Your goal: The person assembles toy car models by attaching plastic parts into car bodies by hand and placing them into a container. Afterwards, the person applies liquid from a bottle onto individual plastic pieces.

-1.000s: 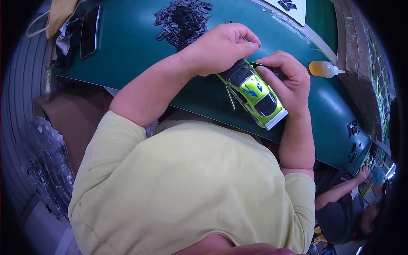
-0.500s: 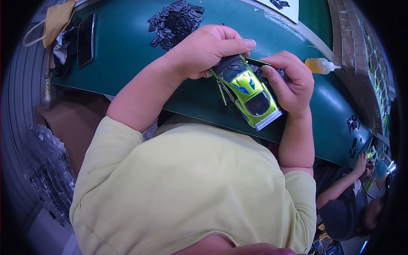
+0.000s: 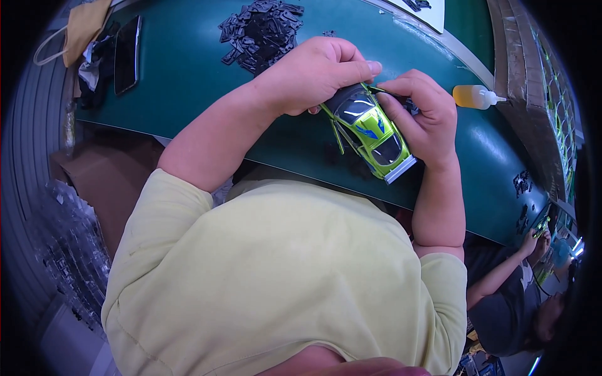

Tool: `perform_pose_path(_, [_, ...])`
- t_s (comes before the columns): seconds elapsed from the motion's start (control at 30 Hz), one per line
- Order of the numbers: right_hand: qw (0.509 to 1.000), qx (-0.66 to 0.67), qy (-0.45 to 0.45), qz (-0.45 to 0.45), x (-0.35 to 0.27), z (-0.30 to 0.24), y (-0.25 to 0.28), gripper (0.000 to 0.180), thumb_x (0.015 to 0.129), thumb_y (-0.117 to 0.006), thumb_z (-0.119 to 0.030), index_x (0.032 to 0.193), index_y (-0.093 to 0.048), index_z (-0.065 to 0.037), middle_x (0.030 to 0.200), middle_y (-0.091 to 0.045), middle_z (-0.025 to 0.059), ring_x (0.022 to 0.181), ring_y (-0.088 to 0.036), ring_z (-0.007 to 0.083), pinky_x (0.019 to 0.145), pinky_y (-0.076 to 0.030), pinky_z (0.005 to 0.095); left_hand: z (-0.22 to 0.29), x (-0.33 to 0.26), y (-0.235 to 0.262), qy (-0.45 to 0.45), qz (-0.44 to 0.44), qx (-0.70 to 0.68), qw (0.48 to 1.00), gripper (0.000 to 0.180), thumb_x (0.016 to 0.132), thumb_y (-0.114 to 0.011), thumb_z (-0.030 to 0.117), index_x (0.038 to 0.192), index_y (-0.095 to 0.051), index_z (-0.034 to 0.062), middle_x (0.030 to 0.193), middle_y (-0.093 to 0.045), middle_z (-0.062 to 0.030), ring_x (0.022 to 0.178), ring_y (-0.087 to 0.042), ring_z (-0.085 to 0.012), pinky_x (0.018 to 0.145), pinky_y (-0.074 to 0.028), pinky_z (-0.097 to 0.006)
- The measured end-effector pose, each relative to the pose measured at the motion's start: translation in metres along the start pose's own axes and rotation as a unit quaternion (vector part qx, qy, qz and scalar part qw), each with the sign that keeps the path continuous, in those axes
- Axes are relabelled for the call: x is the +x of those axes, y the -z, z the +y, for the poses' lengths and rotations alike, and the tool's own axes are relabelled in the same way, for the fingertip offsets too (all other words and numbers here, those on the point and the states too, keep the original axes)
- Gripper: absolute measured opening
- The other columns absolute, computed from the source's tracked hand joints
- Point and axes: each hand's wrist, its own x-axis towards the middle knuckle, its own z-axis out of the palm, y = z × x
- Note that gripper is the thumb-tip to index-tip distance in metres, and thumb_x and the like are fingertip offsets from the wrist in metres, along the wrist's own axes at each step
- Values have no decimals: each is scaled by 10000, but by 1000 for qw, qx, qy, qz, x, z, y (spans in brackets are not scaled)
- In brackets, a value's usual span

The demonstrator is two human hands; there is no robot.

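Note:
My left hand [image 3: 316,74] is closed round the dark front end of a lime-green toy car [image 3: 380,128] with blue marks on its roof. The car is held above the table edge, its silver rear end toward the lower right. On its near side a thin green door [image 3: 337,134] stands out from the body. My right hand [image 3: 426,113] pinches the far-side door [image 3: 375,89] between thumb and forefinger, beside the windscreen; the fingers hide most of that door.
A heap of small black plastic parts [image 3: 262,34] lies on the green table [image 3: 182,75]. A phone [image 3: 127,55] rests at the left, a bottle of orange liquid [image 3: 475,96] at the right. Past a cardboard box wall [image 3: 523,81], a co-worker's hands [image 3: 533,244] hold a green piece.
The car has shifted slightly right and turned a little in my left hand. My right fingers have come closer to its body, and the far-side door sticks out less.

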Motion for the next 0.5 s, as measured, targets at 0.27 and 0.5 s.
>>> perform_pose_path(0.27, [998,-31,24,-50,2,-1,1,97,735,-722,-32,801,-650,-22,671,-594,72,591,-579,199,523,-445,288,-3,0,-4,-3,-1,50,999,257,924,-624,312,868,-643,62,672,-591,30,492,-497,-1,378,-353,-164])
perform_pose_path(0.5, [997,-55,28,-52,8,-4,2,112,747,-722,-34,839,-659,-24,695,-604,72,613,-589,193,542,-453,293,-9,4,-1,-35,6,-12,999,273,932,-625,292,882,-650,25,716,-617,8,535,-541,-17,430,-408,-158])
